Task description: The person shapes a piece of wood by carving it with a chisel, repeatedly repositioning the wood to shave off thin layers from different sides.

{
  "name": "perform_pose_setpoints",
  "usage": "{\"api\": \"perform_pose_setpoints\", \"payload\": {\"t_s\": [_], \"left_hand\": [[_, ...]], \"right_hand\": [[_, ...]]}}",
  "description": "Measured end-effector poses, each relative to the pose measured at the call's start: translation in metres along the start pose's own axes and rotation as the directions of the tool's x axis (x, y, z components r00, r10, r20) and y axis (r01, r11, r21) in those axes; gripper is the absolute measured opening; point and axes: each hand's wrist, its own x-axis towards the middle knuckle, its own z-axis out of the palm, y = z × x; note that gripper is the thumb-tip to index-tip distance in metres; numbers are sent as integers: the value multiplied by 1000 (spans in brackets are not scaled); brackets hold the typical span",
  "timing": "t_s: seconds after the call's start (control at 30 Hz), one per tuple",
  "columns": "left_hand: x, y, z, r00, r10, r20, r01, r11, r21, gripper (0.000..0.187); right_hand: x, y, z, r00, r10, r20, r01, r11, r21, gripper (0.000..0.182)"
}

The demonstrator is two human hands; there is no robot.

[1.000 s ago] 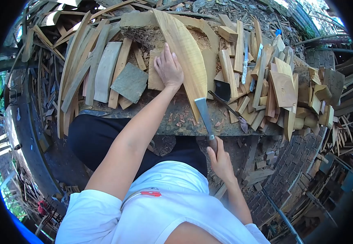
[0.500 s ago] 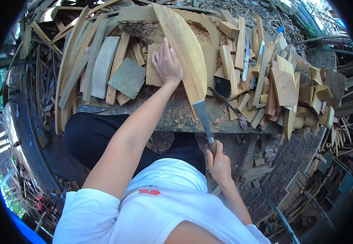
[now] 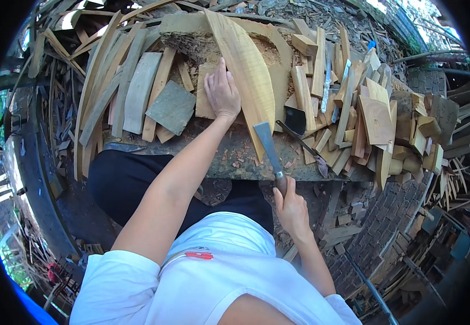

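A long curved wooden board (image 3: 248, 70), pale and leaf-shaped, lies slanted over the work surface with its lower tip toward me. My left hand (image 3: 223, 93) rests at its left edge, fingers stretched out beside the board and over a pale wooden block (image 3: 204, 103). In my right hand (image 3: 291, 205) is a broad-bladed chisel (image 3: 270, 149), its dark wooden handle wrapped by my fingers. The flared blade points away from me and overlaps the lower right edge of the board in this view.
A grey square slab (image 3: 171, 107) and long curved wood strips (image 3: 129, 81) lie to the left. On the right, a black curved piece (image 3: 295, 120) sits beside piled wood offcuts (image 3: 376, 116). Small chips scatter along the bench's near edge (image 3: 235, 168).
My right hand has moved the chisel slightly forward, so its blade sits higher along the board's right edge. My left hand stays at the board; the view has shifted a little.
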Motion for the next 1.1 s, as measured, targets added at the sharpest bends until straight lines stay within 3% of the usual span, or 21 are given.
{"api": "perform_pose_setpoints", "payload": {"t_s": [0.17, 0.23, 0.37, 0.5, 0.6, 0.67, 0.83, 0.93, 0.97, 1.1], "left_hand": [[-1, 2, -1, 999, -27, 22, 27, 1000, -15, 45], [-1, 3, -2, 1000, -22, -1, 22, 999, -39, 45], [-1, 3, -3, 1000, 5, -8, -5, 1000, -20, 45], [-1, 4, -2, 1000, 0, -8, 1, 999, 36, 45], [-2, 7, -6, 999, -29, 31, 29, 1000, -3, 45], [-1, 7, -5, 1000, -18, 18, 18, 999, -26, 45], [0, 3, -3, 999, 33, -31, -32, 999, 30, 45], [1, 6, -5, 1000, -4, 0, 4, 1000, -18, 45], [1, 6, -5, 1000, -9, 9, 9, 1000, -13, 44], [-1, 6, -5, 1000, -18, 7, 18, 1000, 15, 44]], "right_hand": [[23, -22, -8, 999, 25, 33, -25, 1000, -3, 36], [52, -30, -6, 995, -83, -47, 85, 996, 36, 34], [52, -23, -1, 990, -125, -62, 126, 992, 17, 35], [2, -12, -1, 999, 17, 42, -18, 999, 39, 36], [14, -20, -6, 995, 71, 74, -73, 997, 23, 36], [47, -34, -7, 997, -72, -36, 73, 997, 19, 36], [108, -51, -5, 983, -150, -105, 149, 989, -25, 32], [78, -30, -6, 985, -149, -87, 152, 988, 25, 32], [59, -26, -8, 997, -59, -46, 60, 998, 23, 31], [13, -6, -7, 999, 43, 11, -43, 997, 68, 30]]}}
